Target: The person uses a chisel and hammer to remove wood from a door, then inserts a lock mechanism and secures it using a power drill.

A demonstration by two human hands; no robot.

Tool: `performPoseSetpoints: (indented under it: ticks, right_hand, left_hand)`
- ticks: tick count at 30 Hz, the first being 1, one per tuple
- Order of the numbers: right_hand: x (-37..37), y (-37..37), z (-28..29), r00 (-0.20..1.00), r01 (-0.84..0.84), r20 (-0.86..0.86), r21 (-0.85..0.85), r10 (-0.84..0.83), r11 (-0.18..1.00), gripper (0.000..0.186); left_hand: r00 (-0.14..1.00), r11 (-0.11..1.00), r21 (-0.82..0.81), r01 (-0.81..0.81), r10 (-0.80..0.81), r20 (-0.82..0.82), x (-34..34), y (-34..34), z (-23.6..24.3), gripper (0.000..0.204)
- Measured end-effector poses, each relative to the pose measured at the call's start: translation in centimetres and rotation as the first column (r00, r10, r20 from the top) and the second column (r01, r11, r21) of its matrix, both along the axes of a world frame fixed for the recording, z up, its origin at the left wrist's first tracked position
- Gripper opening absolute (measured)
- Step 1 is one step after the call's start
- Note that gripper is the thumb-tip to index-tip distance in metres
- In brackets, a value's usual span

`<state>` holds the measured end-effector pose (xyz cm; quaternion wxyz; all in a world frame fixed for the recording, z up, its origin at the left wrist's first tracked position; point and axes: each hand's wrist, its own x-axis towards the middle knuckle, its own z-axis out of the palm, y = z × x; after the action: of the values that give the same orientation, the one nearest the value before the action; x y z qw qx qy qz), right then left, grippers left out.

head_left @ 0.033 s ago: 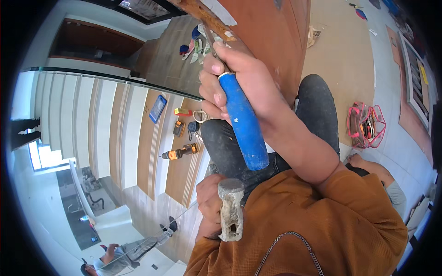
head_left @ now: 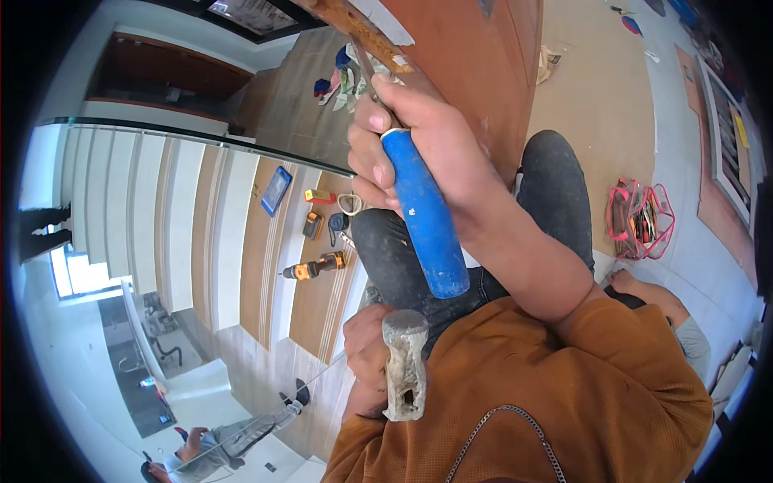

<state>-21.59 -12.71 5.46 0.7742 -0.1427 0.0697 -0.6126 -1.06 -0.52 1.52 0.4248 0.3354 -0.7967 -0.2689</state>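
My right hand (head_left: 439,161) grips a chisel with a blue handle (head_left: 423,217); its metal blade (head_left: 365,64) points up to the worn, chipped edge (head_left: 370,32) of a reddish-brown wooden door (head_left: 475,56). Below, my left hand (head_left: 366,346) is closed on a hammer (head_left: 405,362), whose battered metal head faces the camera over my orange shirt and whose handle is mostly hidden. My jeans-clad knees lie either side of the chisel handle.
Stair treads (head_left: 266,274) at left hold a drill (head_left: 310,266), battery (head_left: 312,225), blue phone (head_left: 276,191) and tape measure (head_left: 338,229). A pink-trimmed tool bag (head_left: 640,221) lies right. Other people appear at lower left (head_left: 189,459) and right (head_left: 668,314); cloths (head_left: 346,80) lie beyond the glass edge.
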Motion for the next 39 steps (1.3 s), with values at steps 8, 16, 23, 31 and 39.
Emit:
performPoseSetpoints:
  ticks: [8, 16, 23, 31, 39]
  right_hand:
    - [0.2, -0.2, -0.1, 0.999, 0.017, -0.029, -0.026, -0.018, 1.000, 0.043]
    - [0.2, -0.3, 0.0, 1.000, 0.000, 0.017, -0.040, 0.001, 0.999, 0.043]
    - [0.3, -0.5, -0.4, 0.999, 0.031, 0.022, -0.038, -0.030, 0.999, 0.042]
    - [-0.1, -0.6, -0.3, 0.999, 0.047, -0.021, -0.023, -0.048, 0.999, 0.042]
    - [0.5, 0.0, 0.2, 0.994, 0.085, -0.064, -0.034, -0.087, 0.996, 0.042]
  left_hand:
    - [0.996, 0.992, 0.119, -0.047, 0.037, 0.083, -0.3, 0.1, 0.6, 0.022]
    - [0.990, 0.995, 0.005, 0.100, -0.100, 0.095, 0.5, 0.4, 0.8, 0.025]
    - [0.945, 0.993, -0.086, 0.074, -0.042, 0.324, -1.1, -0.4, 0.2, 0.020]
    - [0.942, 0.999, -0.026, -0.043, 0.049, 0.331, 0.1, 0.7, -1.3, 0.012]
    - [0.948, 0.990, -0.123, 0.068, -0.025, 0.318, 0.0, 0.5, 0.1, 0.024]
